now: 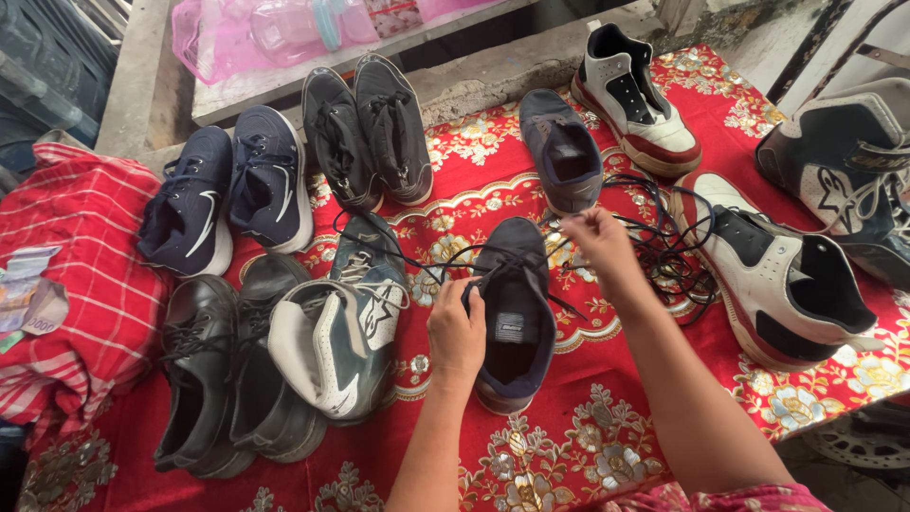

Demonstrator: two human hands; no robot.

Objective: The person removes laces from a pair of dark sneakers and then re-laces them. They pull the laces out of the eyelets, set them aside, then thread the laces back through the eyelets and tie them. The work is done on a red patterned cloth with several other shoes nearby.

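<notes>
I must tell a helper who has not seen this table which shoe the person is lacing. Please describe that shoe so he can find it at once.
On the red floral cloth, look near the front edge, at the middle. There a dark navy shoe stands alone, the left hand on its side and the right hand pulling its black lace. Unlike its neighbours, it is being laced.

Soft, even daylight fills the frame, brightest toward the upper right; shadows under the shoes are faint and short. No harsh glare. The centre is sharp, while edges bend with wide-angle distortion and the upper left corner looks slightly soft
</notes>
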